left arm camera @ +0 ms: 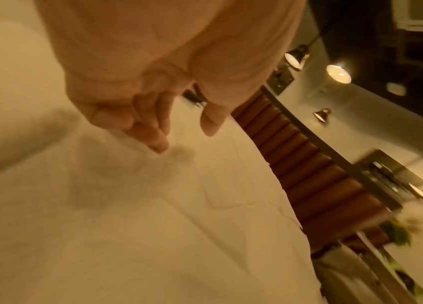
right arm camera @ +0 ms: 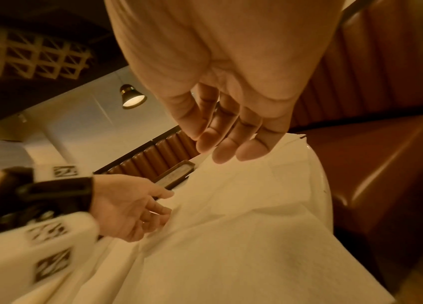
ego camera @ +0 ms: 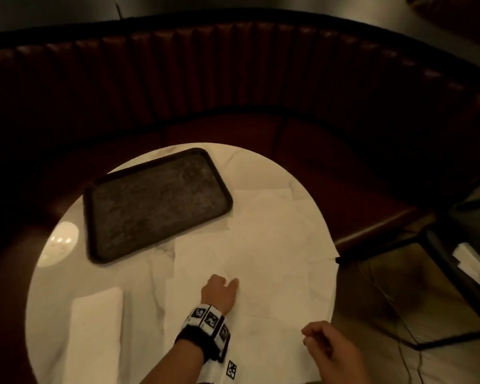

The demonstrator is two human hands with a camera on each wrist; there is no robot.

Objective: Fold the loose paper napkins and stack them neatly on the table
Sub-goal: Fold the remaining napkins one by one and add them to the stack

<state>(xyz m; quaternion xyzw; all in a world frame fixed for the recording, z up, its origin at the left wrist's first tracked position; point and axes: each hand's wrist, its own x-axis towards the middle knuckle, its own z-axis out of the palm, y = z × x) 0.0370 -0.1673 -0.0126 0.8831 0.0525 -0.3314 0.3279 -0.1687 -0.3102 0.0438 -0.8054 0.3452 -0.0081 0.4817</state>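
Several loose white paper napkins (ego camera: pixel 275 245) lie spread and overlapping over the right half of a round marble table (ego camera: pixel 139 286). A folded napkin (ego camera: pixel 97 322) lies flat near the front left edge. My left hand (ego camera: pixel 225 282) is low over the loose napkins (left arm camera: pixel 153 226) with relaxed fingers (left arm camera: pixel 159 142) pointing down at the paper and the thumb held apart; it grips nothing. My right hand (ego camera: pixel 308 335) hovers above the front right of the napkins (right arm camera: pixel 244 236), its fingers (right arm camera: pixel 231 150) loosely bent and empty. The left hand (right arm camera: pixel 161 203) also shows in the right wrist view.
A dark empty tray (ego camera: pixel 155 203) lies on the table's far left, touching the napkins' edge. A curved red-brown booth seat (ego camera: pixel 233 79) wraps round the far side. At the right stands a dark metal frame (ego camera: pixel 441 259) holding a white stack (ego camera: pixel 471 264).
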